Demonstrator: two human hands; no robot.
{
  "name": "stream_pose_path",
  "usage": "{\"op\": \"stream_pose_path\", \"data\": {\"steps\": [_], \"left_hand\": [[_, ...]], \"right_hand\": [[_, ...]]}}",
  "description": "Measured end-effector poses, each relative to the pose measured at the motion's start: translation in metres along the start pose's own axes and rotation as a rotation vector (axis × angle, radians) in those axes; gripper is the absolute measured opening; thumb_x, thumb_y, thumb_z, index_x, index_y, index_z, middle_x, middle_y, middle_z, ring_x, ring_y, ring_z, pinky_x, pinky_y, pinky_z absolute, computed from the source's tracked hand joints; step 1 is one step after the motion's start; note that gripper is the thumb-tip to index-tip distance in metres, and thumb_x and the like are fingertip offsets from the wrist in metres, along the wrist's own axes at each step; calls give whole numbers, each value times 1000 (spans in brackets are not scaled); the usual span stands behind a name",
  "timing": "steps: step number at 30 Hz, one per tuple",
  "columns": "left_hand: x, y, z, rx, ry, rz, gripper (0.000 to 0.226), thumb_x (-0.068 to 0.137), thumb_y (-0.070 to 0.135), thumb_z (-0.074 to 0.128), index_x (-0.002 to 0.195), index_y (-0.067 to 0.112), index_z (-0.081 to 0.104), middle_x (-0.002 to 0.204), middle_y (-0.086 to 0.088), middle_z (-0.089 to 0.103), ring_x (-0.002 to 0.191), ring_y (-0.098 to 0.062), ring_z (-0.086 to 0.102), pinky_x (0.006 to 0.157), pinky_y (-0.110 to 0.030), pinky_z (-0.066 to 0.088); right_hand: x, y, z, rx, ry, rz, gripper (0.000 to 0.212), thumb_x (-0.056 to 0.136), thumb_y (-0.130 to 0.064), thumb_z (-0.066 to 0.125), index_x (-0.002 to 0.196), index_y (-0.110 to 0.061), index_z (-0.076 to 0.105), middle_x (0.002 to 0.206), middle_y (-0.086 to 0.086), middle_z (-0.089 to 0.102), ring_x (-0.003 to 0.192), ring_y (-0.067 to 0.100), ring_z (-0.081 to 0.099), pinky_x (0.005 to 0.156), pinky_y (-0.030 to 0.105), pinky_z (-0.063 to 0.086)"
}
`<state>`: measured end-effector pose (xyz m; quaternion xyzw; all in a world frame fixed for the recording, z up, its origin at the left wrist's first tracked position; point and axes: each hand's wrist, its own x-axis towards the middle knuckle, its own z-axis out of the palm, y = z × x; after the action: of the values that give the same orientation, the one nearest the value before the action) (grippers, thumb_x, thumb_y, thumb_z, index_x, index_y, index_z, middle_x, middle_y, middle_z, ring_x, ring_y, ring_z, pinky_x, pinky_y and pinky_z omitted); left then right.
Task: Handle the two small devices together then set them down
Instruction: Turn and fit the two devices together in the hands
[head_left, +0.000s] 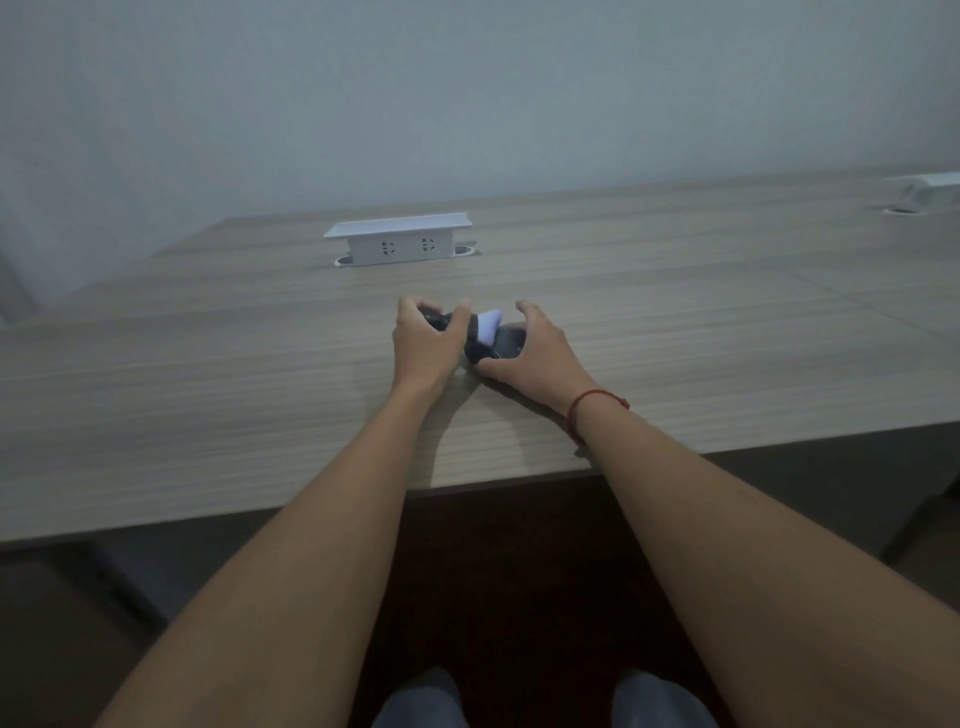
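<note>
Hands meet mid-frame over the table (208, 374). Left hand (423, 345) wraps a dark device (434, 318); right hand (530, 353) pinches a flat black device (511, 340) with a pale part (488, 327), seemingly bringing them together.

plain pale wall (467, 78), wood-grain desk (208, 389), white socket box (399, 240)

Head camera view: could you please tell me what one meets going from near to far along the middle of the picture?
Knees → table's near edge → left hand and right hand around the dark devices → white socket box → wall.
</note>
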<state>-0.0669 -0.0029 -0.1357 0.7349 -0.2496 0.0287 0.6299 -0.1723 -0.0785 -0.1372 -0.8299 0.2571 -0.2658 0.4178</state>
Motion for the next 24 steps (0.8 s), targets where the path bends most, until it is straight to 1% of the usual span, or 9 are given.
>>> {"op": "stream_pose_path", "data": {"steps": [3,6,9,11,14,17,19,21,24], "left_hand": [[3,-1,-1,-8,103,-26,24,84,24,63,95,12,45,90,-4,55,83,-22,56,75,-32,48],[2,3,-1,-197,-3,-116,26,80,36,64,87,17,49,89,-5,57,78,-22,57,77,-43,54],[-3,2,2,-114,-45,-96,34,76,36,73,88,15,50,87,-2,57,73,-16,55,68,-27,50],[-5,4,1,-25,76,-50,32,78,25,72,93,12,47,86,-1,55,72,-15,53,62,-19,42],[-6,7,-3,-114,205,-38,30,81,21,69,94,11,44,76,7,49,67,-8,51,64,-18,42],[-11,8,0,-180,36,-50,37,79,27,73,99,11,46,86,2,54,74,-7,54,66,-16,45],[-14,8,2,-89,-54,-45,40,78,26,74,104,10,47,96,-3,56,79,-11,55,64,-15,47],[-13,8,1,-29,79,-64,36,80,19,70,105,8,46,101,-8,56,80,-16,55,59,-13,44],[-11,9,-4,-67,252,-101,32,81,13,66,100,12,40,101,-9,58,89,-24,60,67,-25,44]], "right_hand": [[0,1,0,6,3,2,97,73,-21,79,149,-12,19,134,8,50,111,17,49,93,28,42],[0,1,-1,9,3,8,98,73,-21,78,149,-14,18,138,9,47,120,22,49,95,30,41],[0,-1,-1,12,0,3,97,74,-19,78,150,-13,17,139,11,46,121,23,49,93,28,40],[-1,0,-1,7,5,3,98,73,-20,79,150,-13,17,139,11,46,117,19,48,92,27,39],[-2,1,0,-2,12,8,98,74,-20,78,150,-13,17,139,8,46,121,20,46,94,26,37],[-1,0,1,20,-4,17,99,74,-20,79,150,-14,15,141,10,46,128,26,46,101,35,40],[0,0,3,27,-8,22,101,73,-20,79,150,-14,14,142,11,46,129,27,46,103,39,40],[0,1,3,5,3,20,101,72,-23,80,150,-15,16,142,11,45,127,26,46,102,36,41],[-2,1,3,-14,15,16,99,73,-23,79,149,-15,17,138,9,46,124,24,46,98,31,40]]}}
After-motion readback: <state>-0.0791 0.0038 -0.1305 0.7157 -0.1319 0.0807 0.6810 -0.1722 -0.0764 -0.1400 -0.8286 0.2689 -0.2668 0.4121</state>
